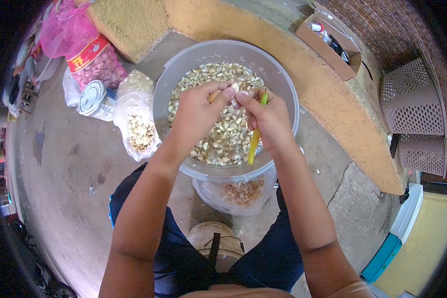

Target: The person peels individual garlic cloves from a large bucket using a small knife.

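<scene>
Both my hands are raised over a wide grey tub (160, 107) filled with many garlic cloves (218, 141) in water. My left hand (199, 107) pinches a pale garlic clove (235, 88) between thumb and finger. My right hand (269, 116) meets it from the other side, its thumb and fingertips at the same clove. A slim yellow-green knife (255, 144) is held in my right hand, its long yellow end pointing down over the cloves. Its blade is hidden or too small to make out.
Left of the tub stand a bag of peeled cloves (140, 131), a tin can (97, 99) and a pink net sack (97, 64). A bag of skins (243, 192) and a bucket (213, 236) lie close to me. A cardboard box (328, 47) rests on the ledge (328, 94).
</scene>
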### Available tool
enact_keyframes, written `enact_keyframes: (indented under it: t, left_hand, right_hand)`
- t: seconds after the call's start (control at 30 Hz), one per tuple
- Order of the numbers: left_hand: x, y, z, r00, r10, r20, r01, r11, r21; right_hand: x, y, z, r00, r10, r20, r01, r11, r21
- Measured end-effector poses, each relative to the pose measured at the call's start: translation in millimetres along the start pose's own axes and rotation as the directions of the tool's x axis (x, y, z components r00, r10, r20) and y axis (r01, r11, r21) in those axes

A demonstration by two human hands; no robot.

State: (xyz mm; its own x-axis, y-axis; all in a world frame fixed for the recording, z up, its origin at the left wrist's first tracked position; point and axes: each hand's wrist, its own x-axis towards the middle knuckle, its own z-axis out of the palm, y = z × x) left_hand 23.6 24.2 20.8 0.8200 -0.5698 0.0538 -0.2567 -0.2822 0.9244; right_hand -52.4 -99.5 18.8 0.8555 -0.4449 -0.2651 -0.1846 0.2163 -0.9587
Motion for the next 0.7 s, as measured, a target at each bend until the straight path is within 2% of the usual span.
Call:
enact_keyframes:
  t: [0.03, 0.13, 0.23, 0.33, 0.43, 0.53, 0.63, 0.7]
  left_hand:
    - [0, 3, -1, 0.995, -0.094, 0.029, 0.094, 0.995, -0.032]
    - [1, 1, -2, 0.953, -0.241, 0.186, 0.292, 0.897, -0.333]
    - [1, 3, -7, 0.905, -0.261, 0.336, 0.413, 0.726, -0.55]
    - [3, -8, -12, 0.844, -0.162, 0.511, 0.516, 0.498, -0.696]
    - [2, -9, -9, 0.815, -0.248, 0.524, 0.575, 0.467, -0.672]
    - [2, -3, -1, 0.882, -0.378, 0.281, 0.469, 0.762, -0.447]
    - [3, -8, 1, 0.942, -0.287, 0.176, 0.331, 0.884, -0.331]
    - [0, -11, 7, 0.994, -0.107, 0.007, 0.107, 0.989, -0.101]
  right_hand:
    - [-1, -2, 0, 1.0, -0.018, 0.003, 0.018, 1.0, -0.003]
    - [-2, -7, -3, 0.999, -0.021, 0.039, 0.024, 0.997, -0.072]
    - [-4, -11, -5, 0.993, -0.025, 0.112, 0.023, 1.0, 0.018]
    - [-2, -9, -6, 0.989, -0.031, 0.141, 0.022, 0.997, 0.067]
    - [-1, -6, -3, 0.998, -0.028, 0.052, 0.035, 0.99, -0.135]
    - [0, -1, -3, 0.98, -0.196, 0.015, 0.189, 0.917, -0.351]
    - [2, 6, -2, 0.957, -0.29, -0.02, 0.256, 0.872, -0.418]
    - [4, 9, -2, 0.943, -0.33, -0.031, 0.269, 0.818, -0.509]
